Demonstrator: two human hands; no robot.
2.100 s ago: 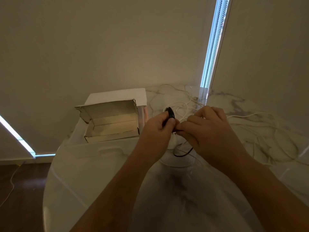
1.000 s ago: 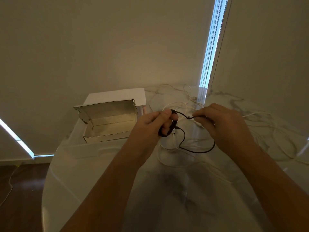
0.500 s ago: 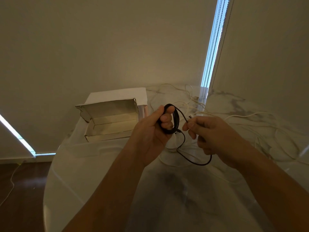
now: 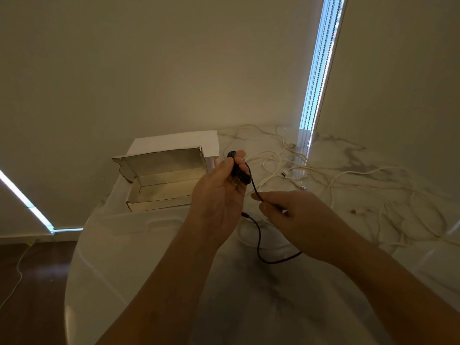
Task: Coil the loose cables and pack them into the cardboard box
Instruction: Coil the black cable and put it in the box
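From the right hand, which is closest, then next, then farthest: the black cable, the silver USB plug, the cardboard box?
1. Black cable: pinched in the right hand itself.
2. Silver USB plug: on the table just beyond that hand.
3. Cardboard box: farthest, off to the left past the left hand.

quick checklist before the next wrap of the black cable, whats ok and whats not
1. Left hand grips the coil of the black cable: ok.
2. Right hand pinches the loose length: ok.
3. Tail fully wound: not ok, a loop hangs below the hands.
4. Cardboard box open: ok.
5. Box has room: ok, nothing seen inside.
6. White cables coiled: not ok, spread over the table.
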